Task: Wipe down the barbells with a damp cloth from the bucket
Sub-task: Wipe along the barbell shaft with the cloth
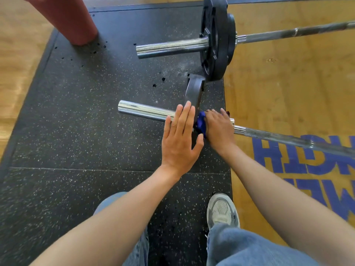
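Observation:
The near barbell lies across the black rubber mat, its chrome sleeve pointing left and a small black plate on it. My left hand lies flat with straight fingers against the plate's outer face, over the sleeve. My right hand presses a blue cloth against the plate's inner side by the collar, fingers curled over the cloth. A second barbell with larger black plates lies farther back. The red bucket stands at the top left.
Dark water drops spot the speckled mat between the bucket and the bars. Wooden platform floor with blue lettering lies to the right. My jeans and a grey shoe are at the bottom.

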Motion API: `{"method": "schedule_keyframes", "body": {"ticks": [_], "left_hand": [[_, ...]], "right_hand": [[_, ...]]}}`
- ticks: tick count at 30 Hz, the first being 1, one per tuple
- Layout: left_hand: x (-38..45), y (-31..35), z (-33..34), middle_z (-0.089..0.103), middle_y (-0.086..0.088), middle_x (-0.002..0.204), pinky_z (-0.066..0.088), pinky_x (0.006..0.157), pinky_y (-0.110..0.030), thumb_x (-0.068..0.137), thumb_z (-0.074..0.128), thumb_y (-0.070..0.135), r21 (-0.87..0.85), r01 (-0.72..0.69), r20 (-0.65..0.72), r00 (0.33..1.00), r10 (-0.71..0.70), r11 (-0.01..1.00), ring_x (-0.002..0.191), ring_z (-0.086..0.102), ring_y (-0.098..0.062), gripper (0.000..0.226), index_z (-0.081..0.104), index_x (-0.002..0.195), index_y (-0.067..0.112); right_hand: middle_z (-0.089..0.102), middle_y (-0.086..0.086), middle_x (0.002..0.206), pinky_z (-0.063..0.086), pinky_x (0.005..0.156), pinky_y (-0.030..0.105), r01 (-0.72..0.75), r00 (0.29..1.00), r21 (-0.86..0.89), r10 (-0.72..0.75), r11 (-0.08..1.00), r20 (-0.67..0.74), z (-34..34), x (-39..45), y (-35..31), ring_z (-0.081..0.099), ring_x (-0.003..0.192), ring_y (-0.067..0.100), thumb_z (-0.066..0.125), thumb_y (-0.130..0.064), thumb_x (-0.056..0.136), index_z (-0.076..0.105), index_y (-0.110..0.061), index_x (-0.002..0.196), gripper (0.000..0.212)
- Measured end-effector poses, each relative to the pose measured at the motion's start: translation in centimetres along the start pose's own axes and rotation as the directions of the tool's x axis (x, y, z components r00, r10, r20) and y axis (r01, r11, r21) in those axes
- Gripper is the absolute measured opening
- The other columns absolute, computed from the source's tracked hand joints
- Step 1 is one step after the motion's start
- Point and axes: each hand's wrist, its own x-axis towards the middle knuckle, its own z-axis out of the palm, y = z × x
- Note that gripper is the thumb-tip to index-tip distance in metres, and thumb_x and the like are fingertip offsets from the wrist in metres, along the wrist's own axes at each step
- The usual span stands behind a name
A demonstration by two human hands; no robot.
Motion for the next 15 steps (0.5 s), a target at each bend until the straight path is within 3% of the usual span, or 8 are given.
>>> {"method": "schedule_keyframes", "body": {"ticks": [1, 3, 6, 8, 11, 13, 15], "left_hand": [[-0.8, -0.2, -0.6, 0.026, -0.009, 0.167, 0.012, 0.128, -0.048, 0.096, 0.056, 0.029, -0.010, -0.021, -0.012, 1.000, 0.020, 1.000, 0.157, 0.016, -0.023, 0.071, 0.031, 0.158, 0.006], [-0.4, -0.4, -2.1, 0.032, -0.009, 0.165, 0.012, 0.127, -0.048, 0.094, 0.056, 0.026, -0.026, -0.041, -0.062, 0.997, 0.040, 0.999, 0.156, 0.021, -0.024, 0.067, 0.036, 0.155, 0.005], [4.7, 0.2, -3.5, 0.029, -0.007, 0.166, 0.010, 0.128, -0.046, 0.099, 0.047, 0.030, -0.092, 0.031, -0.103, 0.994, -0.041, 0.995, 0.156, 0.019, -0.025, 0.063, 0.036, 0.156, 0.006], [7.3, 0.7, -3.4, 0.022, -0.005, 0.169, 0.006, 0.129, -0.044, 0.103, 0.036, 0.042, -0.063, 0.075, 0.037, 0.997, -0.072, 0.995, 0.158, 0.010, -0.021, 0.066, 0.030, 0.159, 0.009], [5.5, 0.6, -2.6, 0.018, -0.003, 0.170, 0.002, 0.129, -0.041, 0.104, 0.026, 0.057, -0.018, 0.128, 0.236, 0.964, -0.120, 0.992, 0.158, 0.003, -0.017, 0.071, 0.029, 0.160, 0.014], [2.6, 0.7, -3.0, 0.020, -0.003, 0.169, 0.006, 0.128, -0.043, 0.103, 0.027, 0.054, -0.002, 0.108, 0.182, 0.977, -0.106, 0.994, 0.158, 0.005, -0.018, 0.069, 0.029, 0.160, 0.014], [0.2, 0.9, -3.6, 0.022, -0.003, 0.169, 0.009, 0.128, -0.043, 0.103, 0.033, 0.048, -0.037, 0.089, 0.125, 0.989, -0.084, 0.995, 0.158, 0.008, -0.019, 0.068, 0.030, 0.160, 0.012]], "right_hand": [[0.062, 0.015, 0.137, 0.027, 0.123, 0.045, 0.030, 0.998, -0.005, -0.030, 1.000, -0.050, 0.5, -2.0, -0.3, 0.054, 0.133, 0.031, 0.063, -0.004, 0.091, 0.056, -0.002, 0.134, 0.043], [0.051, 0.015, 0.150, 0.025, 0.124, 0.045, 0.073, 0.993, 0.013, -0.071, 0.997, -0.098, 0.9, -4.9, -0.7, 0.044, 0.143, 0.028, 0.060, 0.002, 0.090, 0.048, -0.002, 0.146, 0.057], [0.068, 0.014, 0.127, 0.030, 0.121, 0.044, 0.020, 1.000, 0.053, -0.021, 0.998, 0.020, 0.2, -3.6, -1.2, 0.062, 0.122, 0.031, 0.067, 0.002, 0.082, 0.061, -0.005, 0.127, 0.045], [0.072, 0.012, 0.109, 0.030, 0.120, 0.042, -0.035, 0.998, 0.033, 0.033, 0.999, 0.058, -0.3, -3.0, -1.9, 0.067, 0.107, 0.030, 0.068, -0.001, 0.083, 0.064, -0.008, 0.113, 0.031], [0.059, 0.014, 0.141, 0.027, 0.123, 0.044, 0.018, 1.000, 0.019, -0.018, 1.000, 0.024, 0.9, -7.3, -2.8, 0.052, 0.136, 0.029, 0.067, 0.006, 0.081, 0.055, -0.003, 0.140, 0.061], [0.052, 0.014, 0.149, 0.030, 0.122, 0.044, 0.071, 0.997, 0.044, -0.070, 0.997, -0.026, 1.1, -10.3, -2.5, 0.047, 0.141, 0.029, 0.069, 0.010, 0.079, 0.050, -0.001, 0.146, 0.070], [0.062, 0.015, 0.138, 0.039, 0.116, 0.042, 0.089, 0.996, 0.047, -0.089, 0.995, 0.005, 0.5, -10.1, -2.4, 0.057, 0.130, 0.031, 0.072, 0.011, 0.077, 0.057, -0.001, 0.139, 0.064]]}}
